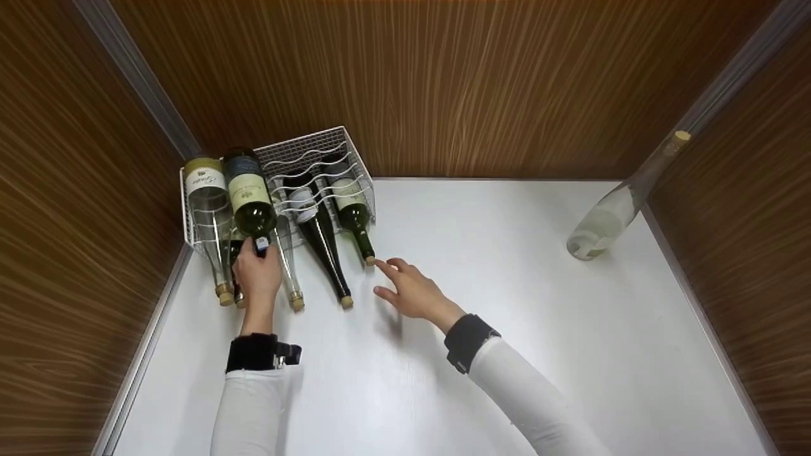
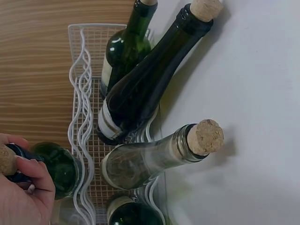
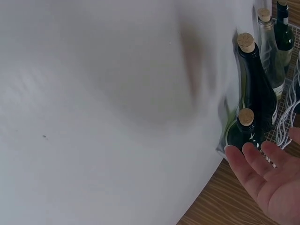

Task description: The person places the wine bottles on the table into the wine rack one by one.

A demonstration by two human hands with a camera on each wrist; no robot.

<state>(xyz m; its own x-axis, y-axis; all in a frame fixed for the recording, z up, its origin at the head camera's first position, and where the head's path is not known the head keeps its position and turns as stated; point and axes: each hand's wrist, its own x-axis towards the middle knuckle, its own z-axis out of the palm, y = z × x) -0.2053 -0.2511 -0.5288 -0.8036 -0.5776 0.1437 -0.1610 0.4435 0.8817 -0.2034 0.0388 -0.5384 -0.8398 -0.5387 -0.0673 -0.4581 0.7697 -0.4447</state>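
My left hand point(image 1: 258, 277) grips the neck of a green wine bottle point(image 1: 249, 193) with a cream label, which lies on the upper tier of a white wire wine rack point(image 1: 358, 163). In the left wrist view, its cork pokes out beside my curled fingers point(image 2: 40, 176). My right hand point(image 1: 415, 292) has its fingers extended and holds nothing. Its fingertips are close to the cork of another green bottle point(image 1: 355, 218) at the rack's right end; whether they touch it I cannot tell. Beside that one lies a dark, long-necked bottle point(image 1: 323, 240).
A clear bottle point(image 1: 209, 218) with a white label lies at the rack's left end. Another clear bottle point(image 1: 288, 259) rests lower down. At the far right, a corked clear bottle point(image 1: 602, 221) stands on the white table point(image 1: 481, 253). Wood-grain panels point(image 1: 443, 88) enclose the table.
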